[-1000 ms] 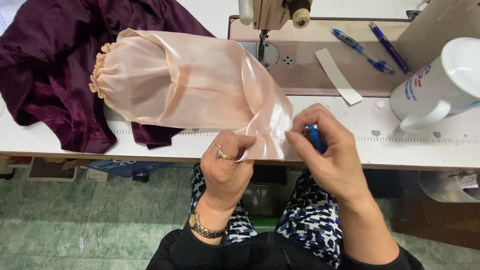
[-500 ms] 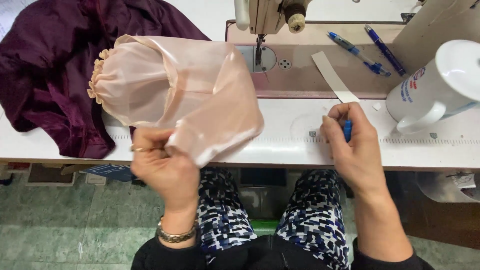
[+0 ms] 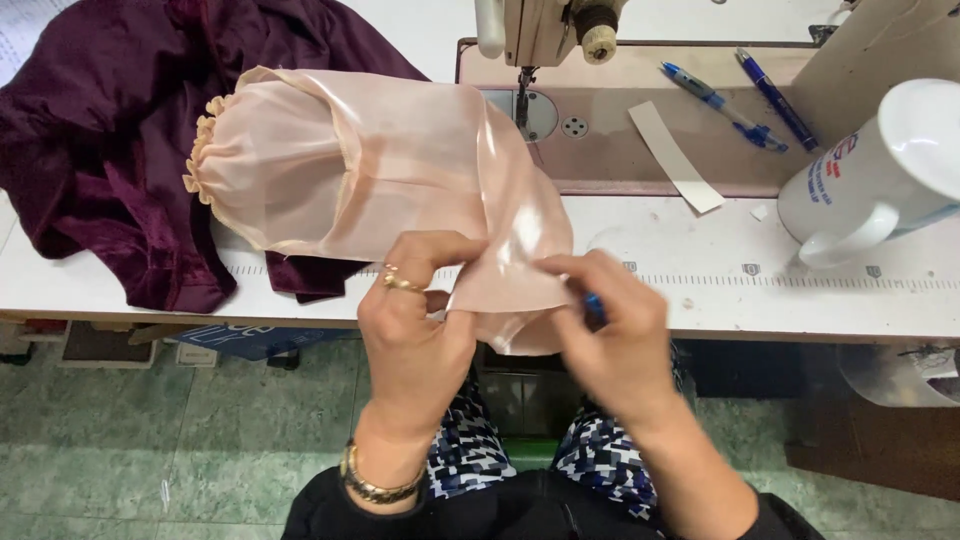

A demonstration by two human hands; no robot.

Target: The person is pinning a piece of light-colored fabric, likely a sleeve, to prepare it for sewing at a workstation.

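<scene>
White sewing table [image 3: 700,270] beneath the head camera, green tiles below. Sheer peach sleeve [image 3: 400,170] draped off the front edge: light, limp, slippery, best pinched at the hem. Left hand [image 3: 415,320] and right hand [image 3: 610,335] pinching that hem; blue pen [image 3: 594,306] tucked in the right.

Two blue pens [image 3: 712,102] [image 3: 772,96], one white mug [image 3: 880,180], one paper strip [image 3: 675,155], two garments [image 3: 370,170] [image 3: 110,130].
</scene>
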